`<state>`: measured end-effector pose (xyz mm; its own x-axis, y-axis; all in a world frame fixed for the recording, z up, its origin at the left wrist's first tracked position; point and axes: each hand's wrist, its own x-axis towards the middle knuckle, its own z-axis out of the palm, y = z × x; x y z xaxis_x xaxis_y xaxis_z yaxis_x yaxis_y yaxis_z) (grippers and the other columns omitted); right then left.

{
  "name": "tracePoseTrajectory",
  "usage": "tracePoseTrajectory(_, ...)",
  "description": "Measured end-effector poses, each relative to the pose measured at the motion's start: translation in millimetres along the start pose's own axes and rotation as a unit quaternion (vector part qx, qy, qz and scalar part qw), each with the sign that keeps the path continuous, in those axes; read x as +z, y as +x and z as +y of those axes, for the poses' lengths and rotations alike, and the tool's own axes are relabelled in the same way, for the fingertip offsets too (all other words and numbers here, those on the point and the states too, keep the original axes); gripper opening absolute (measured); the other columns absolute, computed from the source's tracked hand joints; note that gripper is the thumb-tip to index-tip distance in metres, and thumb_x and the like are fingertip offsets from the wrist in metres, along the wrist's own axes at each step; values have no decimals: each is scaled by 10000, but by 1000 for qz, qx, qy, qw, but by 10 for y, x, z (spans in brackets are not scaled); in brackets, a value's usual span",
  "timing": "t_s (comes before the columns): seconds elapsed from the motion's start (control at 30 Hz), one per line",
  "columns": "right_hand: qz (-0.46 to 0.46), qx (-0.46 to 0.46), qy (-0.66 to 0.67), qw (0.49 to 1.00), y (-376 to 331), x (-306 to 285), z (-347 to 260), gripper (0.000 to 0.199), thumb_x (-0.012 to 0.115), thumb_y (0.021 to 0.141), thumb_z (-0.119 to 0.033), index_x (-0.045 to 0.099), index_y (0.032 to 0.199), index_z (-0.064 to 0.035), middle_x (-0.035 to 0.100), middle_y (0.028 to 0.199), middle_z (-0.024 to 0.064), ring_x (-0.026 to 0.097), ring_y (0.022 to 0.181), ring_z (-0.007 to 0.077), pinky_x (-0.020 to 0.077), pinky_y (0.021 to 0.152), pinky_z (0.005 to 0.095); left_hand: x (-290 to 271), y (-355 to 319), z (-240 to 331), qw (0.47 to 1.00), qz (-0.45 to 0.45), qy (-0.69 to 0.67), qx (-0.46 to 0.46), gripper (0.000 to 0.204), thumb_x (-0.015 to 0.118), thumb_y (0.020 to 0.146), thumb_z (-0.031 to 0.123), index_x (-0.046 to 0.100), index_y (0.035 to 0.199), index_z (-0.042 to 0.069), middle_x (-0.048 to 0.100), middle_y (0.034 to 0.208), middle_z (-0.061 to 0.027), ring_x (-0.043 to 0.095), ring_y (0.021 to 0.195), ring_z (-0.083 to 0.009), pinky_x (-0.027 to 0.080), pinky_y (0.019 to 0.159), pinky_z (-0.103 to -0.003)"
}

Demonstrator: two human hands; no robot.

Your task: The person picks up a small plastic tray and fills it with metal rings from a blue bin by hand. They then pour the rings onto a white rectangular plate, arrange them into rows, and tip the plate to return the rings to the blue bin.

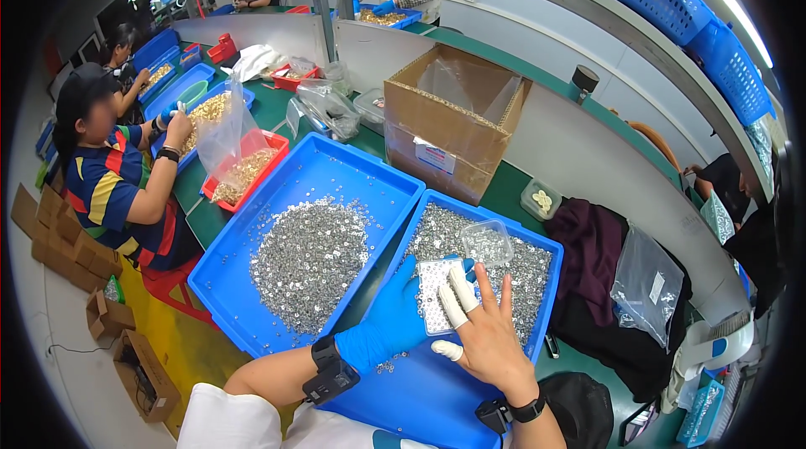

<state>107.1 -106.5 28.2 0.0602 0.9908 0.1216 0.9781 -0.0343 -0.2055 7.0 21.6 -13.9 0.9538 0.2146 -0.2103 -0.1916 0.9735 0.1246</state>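
We grip a small clear tray (437, 295) in our gloved left hand (392, 317); our right hand (491, 333), fingers spread, rests on it above the blue bin (420, 394) on the green desk (504, 189).

At lower centre, the gloved left hand (393, 319) holds a small clear tray (438, 296) of tiny silver parts over a blue bin (550, 277). The bare right hand (491, 333), with white finger cots, rests its fingers on the tray. A second blue bin (336, 165) of parts sits left, a cardboard box (453, 126) above.
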Motion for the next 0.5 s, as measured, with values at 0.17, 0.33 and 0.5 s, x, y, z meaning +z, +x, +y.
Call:
tracePoseTrajectory(0.17,6,6,-8,1000,-5,4,12,724,436,803,-562,385,1285,-24,271,1395,151,134,1312,390,52,1019,599,15,4,9,1000,-1,4,6,569,319,921,440,339,1318,33,386,1336,-125,394,1211,-283,277,1030,-440)
tracePoseTrajectory(0.33,32,11,2,999,-11,17,30,731,395,820,-573,351,1304,-27,272,1390,166,144,1309,394,54,1025,587,3,20,26,1000,-3,1,15,576,314,920,434,323,1327,26,372,1349,-125,389,1216,-289,272,1030,-441)
tracePoseTrajectory(0.5,30,-4,6,1000,-18,31,60,750,378,837,-558,264,1340,-13,281,1380,181,159,1305,395,58,1027,580,47,-1,27,999,10,22,23,567,313,920,429,325,1329,36,378,1346,-122,394,1212,-291,276,1024,-455)
